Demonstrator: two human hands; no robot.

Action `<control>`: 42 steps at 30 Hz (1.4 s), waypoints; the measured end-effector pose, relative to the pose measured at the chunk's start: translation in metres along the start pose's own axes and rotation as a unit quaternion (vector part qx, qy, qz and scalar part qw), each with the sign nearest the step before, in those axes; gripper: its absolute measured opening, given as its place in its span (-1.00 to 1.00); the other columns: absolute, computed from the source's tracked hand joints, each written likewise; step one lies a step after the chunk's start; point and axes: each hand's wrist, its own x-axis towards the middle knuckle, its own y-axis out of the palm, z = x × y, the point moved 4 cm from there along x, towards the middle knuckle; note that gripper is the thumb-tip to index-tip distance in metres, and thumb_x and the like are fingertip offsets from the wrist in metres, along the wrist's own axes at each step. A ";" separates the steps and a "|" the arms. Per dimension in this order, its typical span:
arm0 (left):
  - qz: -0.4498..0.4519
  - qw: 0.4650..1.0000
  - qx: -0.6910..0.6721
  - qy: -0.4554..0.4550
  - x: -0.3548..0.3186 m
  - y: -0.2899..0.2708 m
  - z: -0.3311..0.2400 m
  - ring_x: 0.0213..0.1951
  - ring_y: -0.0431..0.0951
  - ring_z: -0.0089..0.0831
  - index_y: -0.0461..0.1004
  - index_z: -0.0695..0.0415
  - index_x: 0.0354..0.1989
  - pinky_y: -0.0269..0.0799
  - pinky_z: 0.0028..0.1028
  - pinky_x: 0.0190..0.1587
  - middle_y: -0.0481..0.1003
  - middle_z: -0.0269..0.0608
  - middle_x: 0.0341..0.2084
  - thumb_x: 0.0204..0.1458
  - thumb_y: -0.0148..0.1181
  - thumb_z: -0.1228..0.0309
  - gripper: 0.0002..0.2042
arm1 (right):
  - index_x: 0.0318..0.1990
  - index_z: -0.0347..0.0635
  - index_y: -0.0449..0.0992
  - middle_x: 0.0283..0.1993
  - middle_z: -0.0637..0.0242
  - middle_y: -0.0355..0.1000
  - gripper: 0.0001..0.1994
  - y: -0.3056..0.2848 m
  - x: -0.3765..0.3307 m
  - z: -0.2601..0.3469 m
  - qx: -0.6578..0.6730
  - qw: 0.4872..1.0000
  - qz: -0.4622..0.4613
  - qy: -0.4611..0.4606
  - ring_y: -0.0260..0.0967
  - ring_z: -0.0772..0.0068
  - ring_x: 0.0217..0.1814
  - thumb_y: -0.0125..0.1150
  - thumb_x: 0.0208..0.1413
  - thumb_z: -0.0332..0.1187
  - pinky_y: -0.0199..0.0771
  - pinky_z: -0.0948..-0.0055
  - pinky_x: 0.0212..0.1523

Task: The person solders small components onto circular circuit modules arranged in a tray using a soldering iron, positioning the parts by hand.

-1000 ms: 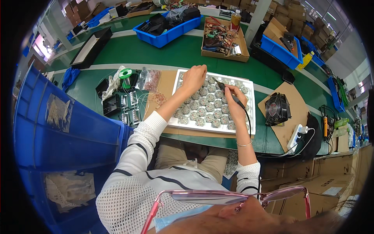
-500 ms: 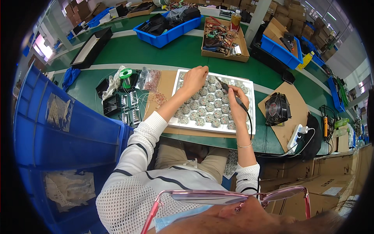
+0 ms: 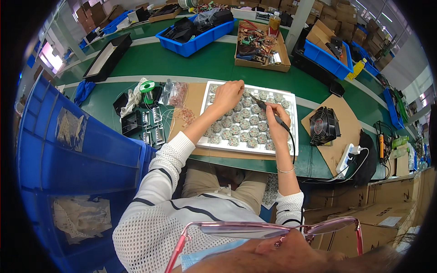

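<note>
A white tray (image 3: 292, 136) lies in front of me, filled with rows of small round, pale parts (image 3: 244, 125) that look like little circuit assemblies. My right hand (image 3: 276, 116) grips a soldering iron (image 3: 261, 104), its tip pointing left and away, down at a part in one of the far rows. Over the far left of the tray, my left hand (image 3: 229, 95) is closed with its fingertips pinched close to the iron's tip. What those fingers pinch, if anything, is too small to make out. The iron's black cord hangs past my right wrist.
Left of the tray stand a green solder spool (image 3: 147, 86), small metal-and-black parts (image 3: 157, 134) and a bag of reddish pieces (image 3: 178, 93). A black fan (image 3: 324, 126) and a white power strip (image 3: 344, 160) are at the right. A tall blue bin (image 3: 82, 150) rises at my left.
The soldering iron and my right hand have shifted slightly nearer and to the left. My left hand has moved a little nearer too, still pinched.
</note>
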 end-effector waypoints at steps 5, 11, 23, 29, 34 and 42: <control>0.002 1.000 0.005 -0.002 0.000 0.002 -0.001 -0.26 0.57 -0.02 0.45 0.15 -0.34 0.46 -0.04 -0.29 0.58 -0.08 -0.41 0.10 0.16 0.44 -0.93 | -0.12 -0.23 0.63 -0.35 0.30 0.60 -0.79 0.001 0.000 -0.002 -0.003 1.000 0.007 -0.007 0.49 0.56 -0.29 0.21 0.24 -0.30 0.43 0.50 -0.21; 0.004 1.000 0.004 -0.006 0.001 0.002 -0.002 -0.27 0.58 -0.01 0.45 0.17 -0.34 0.46 -0.04 -0.30 0.58 -0.08 -0.41 0.11 0.15 0.44 -0.93 | -0.12 -0.24 0.63 -0.36 0.30 0.59 -0.79 0.001 0.001 0.000 0.000 1.000 0.014 -0.008 0.48 0.57 -0.30 0.20 0.24 -0.30 0.42 0.50 -0.23; -0.007 1.000 -0.014 -0.019 -0.002 0.003 0.000 -0.27 0.58 0.01 0.45 0.16 -0.32 0.46 -0.04 -0.29 0.57 -0.09 -0.39 0.11 0.14 0.44 -0.93 | -0.13 -0.25 0.63 -0.38 0.33 0.59 -0.79 0.000 0.001 -0.013 0.052 0.999 -0.009 -0.002 0.46 0.62 -0.34 0.20 0.25 -0.31 0.40 0.55 -0.28; -0.003 1.000 -0.021 -0.005 -0.003 0.007 0.003 -0.32 0.60 -0.01 0.50 0.14 -0.29 0.45 -0.09 -0.31 0.60 -0.08 -0.37 0.10 0.21 0.41 -0.91 | -0.14 -0.26 0.63 -0.35 0.30 0.61 -0.79 0.002 0.001 -0.013 0.050 0.999 -0.009 -0.012 0.49 0.60 -0.30 0.19 0.26 -0.31 0.43 0.54 -0.25; -0.001 1.000 -0.018 -0.012 -0.002 0.010 0.001 -0.33 0.60 -0.02 0.51 0.14 -0.29 0.44 -0.09 -0.32 0.61 -0.08 -0.38 0.11 0.20 0.40 -0.91 | -0.14 -0.27 0.63 -0.34 0.28 0.62 -0.79 0.003 0.002 -0.012 0.056 0.998 0.002 0.000 0.51 0.58 -0.28 0.20 0.26 -0.31 0.45 0.53 -0.22; 0.009 1.000 -0.026 -0.014 0.003 0.004 -0.003 -0.35 0.59 -0.05 0.54 0.12 -0.28 0.42 -0.11 -0.32 0.60 -0.10 -0.41 0.11 0.21 0.37 -0.90 | -0.10 -0.35 0.59 -0.22 0.23 0.62 -0.81 -0.019 -0.003 -0.014 0.080 0.996 -0.026 -0.002 0.57 0.53 -0.17 0.17 0.29 -0.40 0.44 0.57 -0.19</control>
